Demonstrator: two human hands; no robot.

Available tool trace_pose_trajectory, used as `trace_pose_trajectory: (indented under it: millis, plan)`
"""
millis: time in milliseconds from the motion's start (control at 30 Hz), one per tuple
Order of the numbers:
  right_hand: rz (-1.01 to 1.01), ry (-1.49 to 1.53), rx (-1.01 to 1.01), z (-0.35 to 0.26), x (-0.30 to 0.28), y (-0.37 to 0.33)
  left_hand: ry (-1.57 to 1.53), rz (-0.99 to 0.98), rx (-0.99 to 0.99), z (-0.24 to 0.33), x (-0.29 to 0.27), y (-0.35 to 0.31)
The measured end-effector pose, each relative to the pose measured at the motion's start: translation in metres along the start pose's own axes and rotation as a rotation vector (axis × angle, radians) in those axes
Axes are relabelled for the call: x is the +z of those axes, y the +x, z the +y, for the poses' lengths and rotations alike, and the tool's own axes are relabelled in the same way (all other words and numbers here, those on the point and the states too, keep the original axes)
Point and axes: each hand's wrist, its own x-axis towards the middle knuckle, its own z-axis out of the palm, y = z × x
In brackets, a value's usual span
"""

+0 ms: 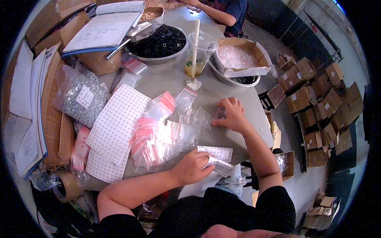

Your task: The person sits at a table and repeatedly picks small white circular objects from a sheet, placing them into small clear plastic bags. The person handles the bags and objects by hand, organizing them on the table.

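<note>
My left hand (192, 166) is closed on a folded white label sheet (220, 166) printed with small dark marks, near the front edge of the table. Farther right, my right hand (231, 114) curls its fingers down over a small clear plastic bag (220, 113) on the tabletop; its contents are too blurred to name. Beside those fingers lies another clear bag (203, 119) with small ring-like parts in it. A loose heap of clear zip bags with red top strips (152, 139) spreads to the left of both hands.
Larger label sheets (115, 127) and a bag of screws (83, 93) lie left. Behind stand a metal bowl of black parts (158, 43), a plastic cup with a straw (196, 55) and a cardboard tray (242, 55). Another person's arm (216, 14) reaches in at the far side.
</note>
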Motion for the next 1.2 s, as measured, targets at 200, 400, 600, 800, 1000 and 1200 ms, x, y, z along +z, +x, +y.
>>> trace_pose_trajectory:
  millis: [200,400,600,800,1000,1200]
  plan:
    - [0.115,0.195,-0.091,0.011,0.010,-0.045,0.006,0.022,0.005,-0.001,0.002,-0.002]
    - [0.355,-0.033,-0.258,0.034,0.042,-0.033,0.007,0.000,-0.002,0.001,-0.001,0.000]
    - [0.268,0.379,-0.094,0.027,0.033,-0.021,0.014,0.006,0.012,-0.001,0.000,-0.001]
    - [0.245,0.224,-0.350,0.007,0.044,-0.019,0.020,0.005,0.005,0.001,-0.002,-0.001]
    - [0.395,0.205,-0.412,0.001,0.044,-0.021,0.006,0.020,0.011,-0.001,0.002,-0.002]
    - [0.393,0.233,-0.351,0.024,0.061,-0.002,0.025,0.004,0.001,-0.002,0.001,-0.002]
